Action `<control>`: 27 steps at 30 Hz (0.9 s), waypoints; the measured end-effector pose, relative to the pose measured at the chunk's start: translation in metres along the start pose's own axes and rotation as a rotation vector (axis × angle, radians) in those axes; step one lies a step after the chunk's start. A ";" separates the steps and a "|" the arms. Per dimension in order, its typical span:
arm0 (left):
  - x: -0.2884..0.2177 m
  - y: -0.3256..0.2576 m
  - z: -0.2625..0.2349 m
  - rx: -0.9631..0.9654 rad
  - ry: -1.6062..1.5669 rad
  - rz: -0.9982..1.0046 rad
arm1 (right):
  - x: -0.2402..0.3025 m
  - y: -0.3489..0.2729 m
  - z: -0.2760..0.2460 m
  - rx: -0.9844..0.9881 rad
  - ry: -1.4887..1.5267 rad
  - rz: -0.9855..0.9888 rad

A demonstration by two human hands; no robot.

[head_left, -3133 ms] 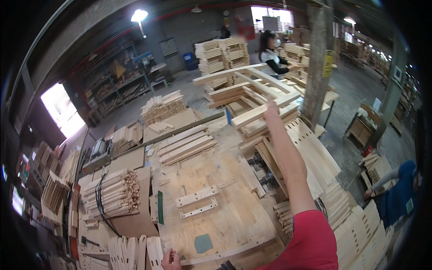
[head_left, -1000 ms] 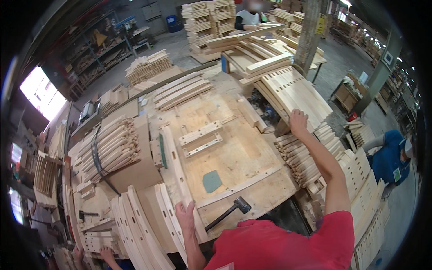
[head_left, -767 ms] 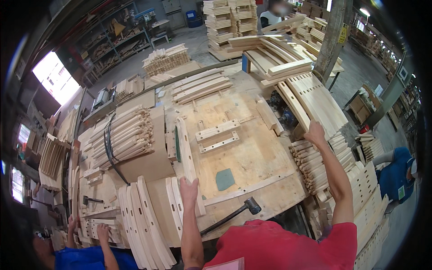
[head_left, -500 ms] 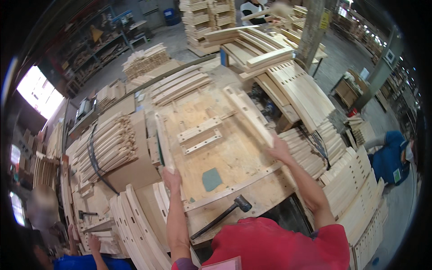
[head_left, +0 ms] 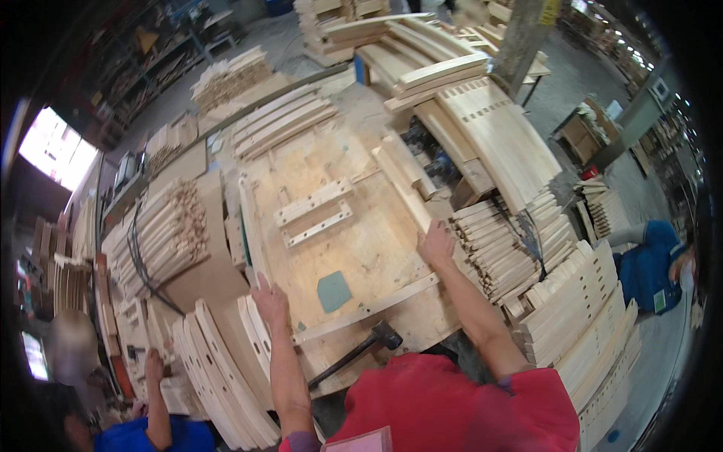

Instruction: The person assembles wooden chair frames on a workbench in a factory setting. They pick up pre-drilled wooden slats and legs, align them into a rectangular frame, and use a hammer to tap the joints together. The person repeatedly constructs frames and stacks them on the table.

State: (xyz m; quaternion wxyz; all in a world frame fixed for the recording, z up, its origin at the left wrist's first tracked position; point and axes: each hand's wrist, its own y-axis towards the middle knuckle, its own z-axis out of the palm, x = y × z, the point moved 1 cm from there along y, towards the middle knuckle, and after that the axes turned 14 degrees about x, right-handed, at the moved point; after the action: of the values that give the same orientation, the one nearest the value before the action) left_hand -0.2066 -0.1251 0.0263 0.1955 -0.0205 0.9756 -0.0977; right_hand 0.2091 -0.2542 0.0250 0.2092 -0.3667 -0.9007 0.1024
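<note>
A flat wooden work board (head_left: 369,248) lies before me. My left hand (head_left: 271,305) is closed around the near end of a long narrow wooden rail (head_left: 247,218) along the board's left side. At the right side, my right hand (head_left: 437,245) grips the near end of a thicker pale wooden post (head_left: 399,184). Between them sits a small wooden jig (head_left: 315,211) of two drilled bars, and nearer to me a green patch (head_left: 334,291). A black mallet (head_left: 385,337) rests on the near edge. Palms and some fingertips are hidden.
Bundled wooden sticks (head_left: 162,233) lie at the left, curved slats (head_left: 226,377) near left. Drilled panels (head_left: 580,309) and stacked sticks (head_left: 493,245) stand at the right. A person in blue (head_left: 154,435) works at lower left; another in teal (head_left: 651,260) is at far right.
The view has shifted, moving the scene left and slightly up. Against the board, my right hand and the post's near end moved slightly inward; my left hand came slightly nearer to me.
</note>
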 end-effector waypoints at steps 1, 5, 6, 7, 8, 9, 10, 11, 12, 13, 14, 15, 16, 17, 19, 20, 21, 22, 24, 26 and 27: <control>0.007 0.003 0.001 -0.022 0.002 0.009 | 0.000 -0.001 0.000 -0.042 -0.022 -0.019; 0.020 0.013 0.003 -0.029 -0.012 0.164 | -0.006 0.000 0.004 -0.036 -0.028 0.046; 0.019 0.014 0.004 0.025 0.001 0.127 | -0.011 -0.003 0.005 -0.039 -0.015 0.032; 0.013 0.018 0.003 0.072 0.005 0.109 | -0.013 -0.001 0.002 -0.063 0.003 0.025; 0.014 0.019 -0.001 0.113 0.008 0.083 | -0.011 -0.001 0.002 -0.056 0.008 0.020; 0.015 0.018 -0.003 0.158 0.008 0.059 | -0.011 -0.002 0.000 -0.050 0.010 0.019; 0.016 0.017 -0.004 0.203 0.009 0.035 | -0.011 -0.003 -0.001 -0.043 0.013 0.020; 0.015 0.017 -0.003 0.191 0.019 0.046 | -0.010 -0.002 -0.002 -0.038 0.012 0.022; 0.015 0.017 -0.002 0.179 0.029 0.058 | -0.011 -0.002 -0.003 -0.026 0.015 0.030; 0.015 0.016 -0.001 0.168 0.039 0.069 | -0.011 -0.003 -0.004 -0.013 0.017 0.038; 0.017 0.018 0.000 0.136 0.051 0.087 | -0.009 0.000 -0.007 -0.003 0.021 0.034; 0.019 0.018 0.001 0.103 0.063 0.104 | -0.007 0.000 -0.007 0.032 0.057 0.060; 0.022 0.017 0.003 0.069 0.076 0.120 | -0.004 -0.003 -0.008 -0.039 0.077 0.015; 0.025 0.010 0.008 0.068 0.099 0.129 | -0.007 -0.008 -0.008 -0.113 0.090 -0.028; 0.022 0.017 0.006 -0.001 0.143 0.177 | -0.002 -0.008 -0.004 -0.239 0.117 -0.157; 0.022 0.019 0.005 0.006 0.134 0.167 | -0.003 -0.012 0.004 -0.290 0.113 -0.229; 0.022 0.020 0.005 0.008 0.126 0.166 | 0.007 0.001 0.004 -0.349 0.111 -0.298; 0.021 0.021 0.003 0.008 0.108 0.158 | 0.025 0.016 0.001 -0.368 0.150 -0.402; 0.021 0.020 0.003 0.020 0.082 0.133 | 0.064 0.035 0.003 -0.374 0.210 -0.601; 0.019 0.019 0.003 0.026 0.062 0.108 | 0.114 0.078 -0.004 -0.328 0.265 -0.734; 0.019 0.015 0.004 0.024 0.059 0.105 | 0.141 0.103 -0.008 -0.320 0.269 -0.789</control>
State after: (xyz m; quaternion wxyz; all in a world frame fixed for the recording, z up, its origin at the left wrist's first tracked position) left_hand -0.2229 -0.1127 0.0129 0.1717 0.0357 0.9794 -0.0997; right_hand 0.1855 -0.0822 0.0401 0.2882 -0.0326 -0.9410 -0.1746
